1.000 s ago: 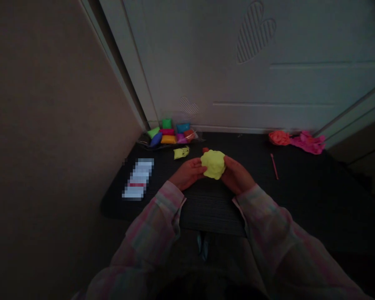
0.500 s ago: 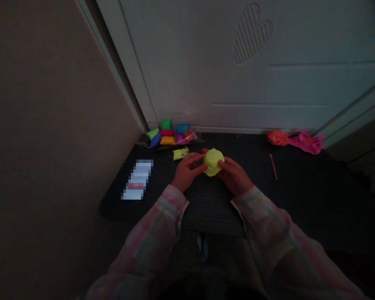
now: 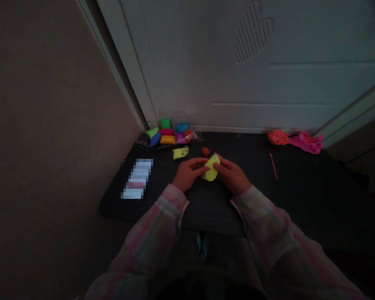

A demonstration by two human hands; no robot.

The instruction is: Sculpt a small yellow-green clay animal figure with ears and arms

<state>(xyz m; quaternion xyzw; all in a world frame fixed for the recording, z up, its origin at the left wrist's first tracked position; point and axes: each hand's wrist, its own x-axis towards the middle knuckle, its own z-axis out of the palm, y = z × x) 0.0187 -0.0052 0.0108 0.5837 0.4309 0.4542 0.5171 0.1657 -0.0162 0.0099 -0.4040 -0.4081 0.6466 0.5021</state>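
A piece of yellow modelling clay [image 3: 211, 170], flattened and uneven at its rim, is held between my two hands above the dark table. My left hand [image 3: 189, 173] pinches its left side with thumb and fingers. On the other side my right hand [image 3: 234, 175] grips it, thumb on the near face and fingers partly hidden behind. Just beyond the clay lies a small orange-red lump [image 3: 205, 151]. An opened yellow packet [image 3: 181, 153] rests to the left of that lump.
A clear bag of several coloured clay packets [image 3: 168, 139] lies at the table's back left. A pixelated pale rectangle [image 3: 138, 179] is at left. On the right are a thin pink stick [image 3: 273, 166], an orange bundle [image 3: 278, 137] and a crumpled pink piece [image 3: 308, 142]. A white panelled door [image 3: 206, 62] stands behind.
The yellow clay has been turned and now looks narrower and tilted, slightly lower and nearer me. Both hands have shifted with it, and the orange-red lump behind shows more fully.
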